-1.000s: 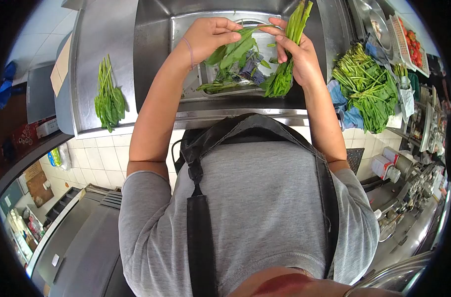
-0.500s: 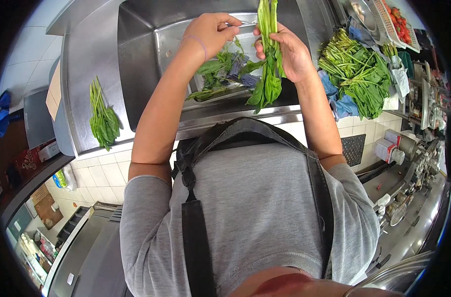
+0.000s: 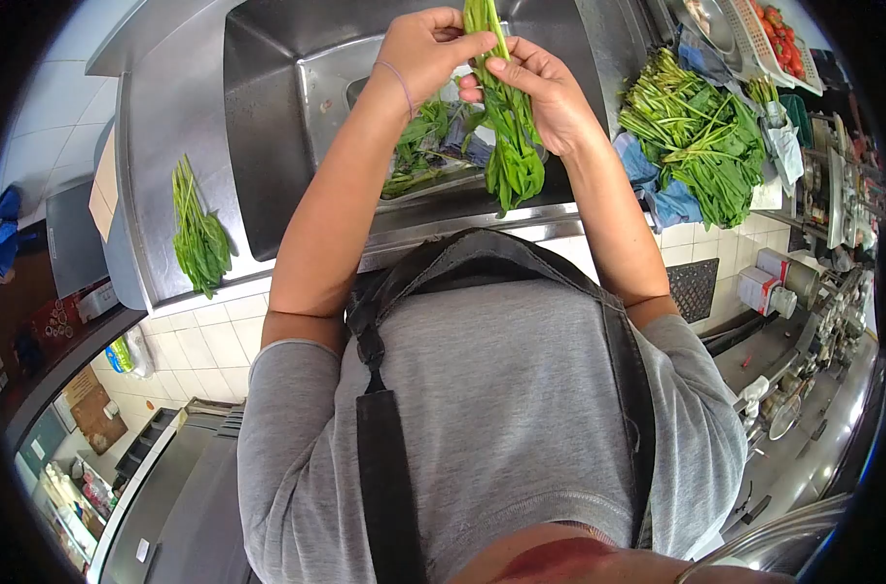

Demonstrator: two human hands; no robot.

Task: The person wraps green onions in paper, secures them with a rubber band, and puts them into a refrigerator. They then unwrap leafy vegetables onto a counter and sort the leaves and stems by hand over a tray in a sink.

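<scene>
Over the sink, a bunch of leafy greens (image 3: 513,146) hangs with its stems up and its leaves down. My right hand (image 3: 548,95) is closed around its middle from the right. My left hand (image 3: 425,56) has thumb and fingers on the pale stems near the top, pinching them. Below, a tray (image 3: 394,200) in the sink holds loose leaves (image 3: 425,131) and something purplish-grey, partly hidden by my arms and the bunch. A large heap of greens (image 3: 701,136) lies right of the sink on blue cloth. One small bunch (image 3: 199,229) rests on the left counter.
The metal sink (image 3: 268,127) has a raised front edge close to my body. Behind the heap stand a white basket (image 3: 754,44) of red produce and a metal bowl (image 3: 707,21). A metal counter (image 3: 175,107) runs along the left.
My left hand has moved right onto the stems, where it was apart from them before. The bunch and my right hand have shifted slightly left.
</scene>
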